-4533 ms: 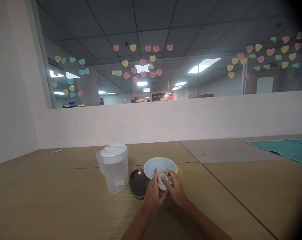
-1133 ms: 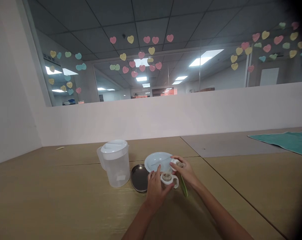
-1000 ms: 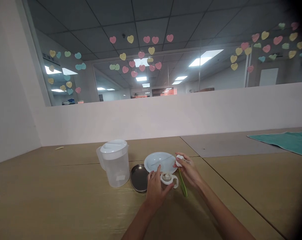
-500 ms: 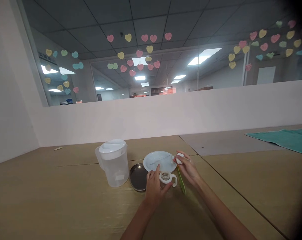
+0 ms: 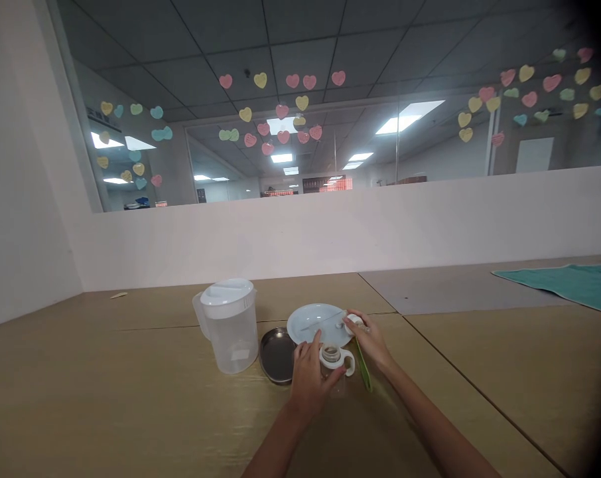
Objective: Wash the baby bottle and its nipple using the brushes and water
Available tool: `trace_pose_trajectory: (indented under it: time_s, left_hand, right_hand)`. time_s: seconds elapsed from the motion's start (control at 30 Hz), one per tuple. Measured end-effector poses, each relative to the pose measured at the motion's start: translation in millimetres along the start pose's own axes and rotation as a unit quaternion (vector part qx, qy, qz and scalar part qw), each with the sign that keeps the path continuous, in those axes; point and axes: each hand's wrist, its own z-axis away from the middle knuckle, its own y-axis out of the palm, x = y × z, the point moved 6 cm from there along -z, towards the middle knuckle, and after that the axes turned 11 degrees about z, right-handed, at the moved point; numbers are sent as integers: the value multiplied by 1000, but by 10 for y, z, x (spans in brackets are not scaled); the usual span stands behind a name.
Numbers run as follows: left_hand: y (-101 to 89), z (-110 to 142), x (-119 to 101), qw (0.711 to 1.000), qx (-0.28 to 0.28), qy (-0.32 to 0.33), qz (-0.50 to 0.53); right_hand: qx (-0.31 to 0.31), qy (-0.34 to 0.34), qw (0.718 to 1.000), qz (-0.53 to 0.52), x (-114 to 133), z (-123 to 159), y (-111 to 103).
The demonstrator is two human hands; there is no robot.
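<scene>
My left hand (image 5: 310, 377) is wrapped round a clear bottle with a white handled collar (image 5: 333, 357). Its round mouth faces up, uncovered. Above and to the right of it, my right hand (image 5: 371, 340) is closed on a white bottle lid (image 5: 353, 323) at its fingertips. A thin pale straw-like piece (image 5: 325, 318) reaches left from near the lid across a pale oval plate (image 5: 296, 320). Beside the right wrist lies a slim green utensil (image 5: 364, 372), partly hidden by the hand. A dark round metal pan (image 5: 276, 358) stands just left of my left hand.
A translucent lidded pitcher (image 5: 232, 338) stands left of the metal pan. A teal cloth (image 5: 574, 284) lies at the far right. A small flat tan scrap (image 5: 119, 295) is at the back left. A low white wall (image 5: 261, 242) with windows borders the table (image 5: 131, 398).
My right hand has turned the lid a little and moved it slightly left. My left hand keeps its hold on the bottle. The whole view has shifted slightly.
</scene>
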Motion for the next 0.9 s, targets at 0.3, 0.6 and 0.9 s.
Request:
trace_pose_trajectory:
  time_s: [0.3,0.6,0.9]
  left_hand:
    - [0,-1,4,1000,-8,16,-13]
    - [-15,-1,-21,999,-12,22,-24]
    - [-54,14,-32,1000,-24,-1,-2]
  right_hand:
    - [87,-87,983,140,21,105,147]
    - [66,-30,995,74,-82,38,121]
    - [-21,-70,996,57,291,113,-10]
